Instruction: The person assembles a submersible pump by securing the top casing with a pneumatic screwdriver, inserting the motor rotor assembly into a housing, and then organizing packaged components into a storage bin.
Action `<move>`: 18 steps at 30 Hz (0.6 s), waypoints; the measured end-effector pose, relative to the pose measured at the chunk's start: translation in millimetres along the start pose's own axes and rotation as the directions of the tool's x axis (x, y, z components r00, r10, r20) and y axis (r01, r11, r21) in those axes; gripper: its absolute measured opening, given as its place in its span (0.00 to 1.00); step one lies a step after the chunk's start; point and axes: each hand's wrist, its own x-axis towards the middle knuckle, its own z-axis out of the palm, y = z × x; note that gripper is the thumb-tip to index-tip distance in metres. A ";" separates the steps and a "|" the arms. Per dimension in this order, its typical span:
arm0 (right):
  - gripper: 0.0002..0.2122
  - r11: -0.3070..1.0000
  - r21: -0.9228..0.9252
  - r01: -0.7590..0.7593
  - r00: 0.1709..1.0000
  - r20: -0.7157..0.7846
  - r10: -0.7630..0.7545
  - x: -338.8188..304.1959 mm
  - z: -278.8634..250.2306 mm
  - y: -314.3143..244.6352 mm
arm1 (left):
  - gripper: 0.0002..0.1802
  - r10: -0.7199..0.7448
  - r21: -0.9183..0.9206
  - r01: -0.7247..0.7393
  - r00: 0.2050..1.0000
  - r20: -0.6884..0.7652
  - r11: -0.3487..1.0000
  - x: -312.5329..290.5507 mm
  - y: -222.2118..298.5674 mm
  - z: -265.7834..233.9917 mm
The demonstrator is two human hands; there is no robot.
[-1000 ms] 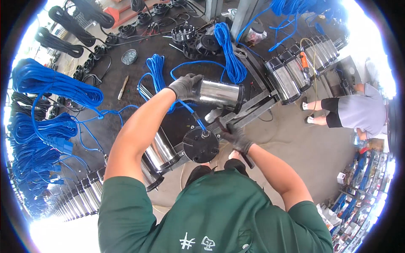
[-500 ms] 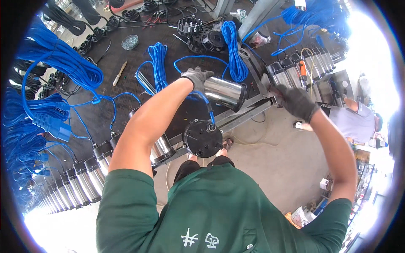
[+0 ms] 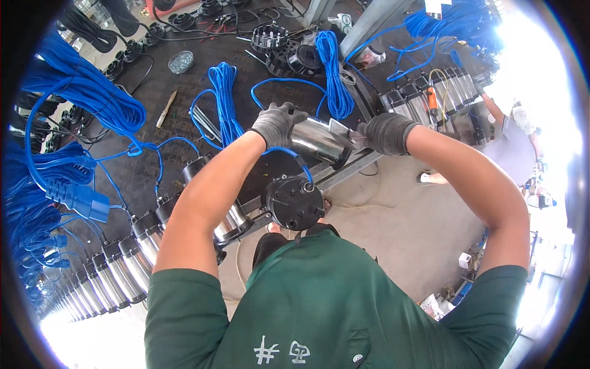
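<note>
A shiny steel motor cylinder [image 3: 314, 140] with a dark end rim lies tilted over the bench's front edge. My left hand [image 3: 275, 125], in a grey glove, is closed round its far-left end. My right hand [image 3: 388, 133], gloved too, grips a flat metal tool [image 3: 342, 130] with a broad blade-like head. The head is at the cylinder's right end; whether it touches is unclear, and its handle is hidden in my fist. Right in front of me is a round black motor cap [image 3: 295, 203], from which a blue cable [image 3: 289, 151] runs up behind the cylinder.
Blue cable coils [image 3: 335, 77] lie on the dark bench [image 3: 184, 114], beside black slotted rings [image 3: 270, 38], a brush [image 3: 166, 109] and a small bowl [image 3: 180, 62]. Steel cylinders [image 3: 136, 261] line the left edge; more [image 3: 424, 101] stand right. A grey post [image 3: 375, 27] rises behind. Another person [image 3: 510, 147] is at far right.
My right hand has come left, bringing the metal tool from beyond the bench corner to the cylinder's right end. My left hand keeps its grip, shifting slightly left.
</note>
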 end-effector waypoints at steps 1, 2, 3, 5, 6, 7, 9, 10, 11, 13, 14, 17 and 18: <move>0.12 0.999 -0.032 -0.012 0.999 0.043 0.013 3.4 -0.3 -0.1 | 0.48 0.002 -0.001 -0.002 1.000 -0.001 1.000 0.4 0.2 -1.6; 0.12 0.997 -0.072 -0.020 0.996 0.080 0.026 6.6 -0.7 0.8 | 0.48 -0.014 -0.003 0.014 1.000 0.019 1.000 1.9 0.9 -3.4; 0.12 0.993 -0.113 -0.030 0.993 0.111 0.042 9.5 -2.1 4.0 | 0.48 -0.028 -0.004 0.028 0.999 0.039 1.000 4.1 2.0 -5.1; 0.12 0.981 -0.196 -0.007 0.994 0.105 0.028 10.3 -32.1 -3.8 | 0.49 -0.040 0.014 0.040 0.998 0.042 0.999 4.1 -3.1 -4.2; 0.12 0.980 -0.199 0.007 0.998 0.055 0.004 5.4 -50.9 -7.1 | 0.49 -0.051 0.034 0.050 0.998 0.041 0.998 4.0 -5.5 -5.0; 0.12 0.984 -0.179 0.010 1.000 0.010 -0.009 1.9 -62.4 -8.9 | 0.49 -0.048 0.031 0.047 0.998 0.047 0.998 4.1 -2.9 -8.5; 0.12 0.999 -0.048 -0.012 0.992 -0.122 0.006 1.4 -60.4 -12.0 | 0.53 -0.116 0.052 0.111 0.988 0.099 0.992 3.2 1.3 -15.5; 0.12 0.999 0.037 -0.027 0.981 -0.193 0.034 3.8 -55.2 -16.0 | 0.55 -0.102 0.024 0.100 0.990 0.095 0.995 3.1 -3.2 -13.5; 0.13 0.992 0.124 -0.030 0.956 -0.288 0.065 5.5 -39.2 -14.2 | 0.55 -0.100 0.025 0.098 0.991 0.093 0.995 4.2 -3.9 -13.8; 0.13 0.957 0.290 0.018 0.873 -0.471 0.126 9.4 -7.7 -10.4 | 0.56 -0.096 0.013 0.095 0.990 0.103 0.995 6.4 -4.0 -13.7; 0.13 0.989 0.151 0.009 0.959 -0.283 0.035 17.7 17.3 10.1 | 0.56 -0.085 0.013 0.084 0.991 0.100 0.996 11.9 -0.3 -12.5; 0.13 0.994 -0.026 -0.104 0.993 0.046 0.105 29.3 -2.7 7.3 | 0.57 -0.058 -0.001 0.058 0.995 0.078 0.998 15.3 -3.3 -6.5; 0.13 0.981 -0.182 -0.067 0.983 0.154 0.095 23.4 -35.7 -3.7 | 0.57 -0.094 0.007 0.094 0.991 0.092 0.996 13.0 -2.5 -7.7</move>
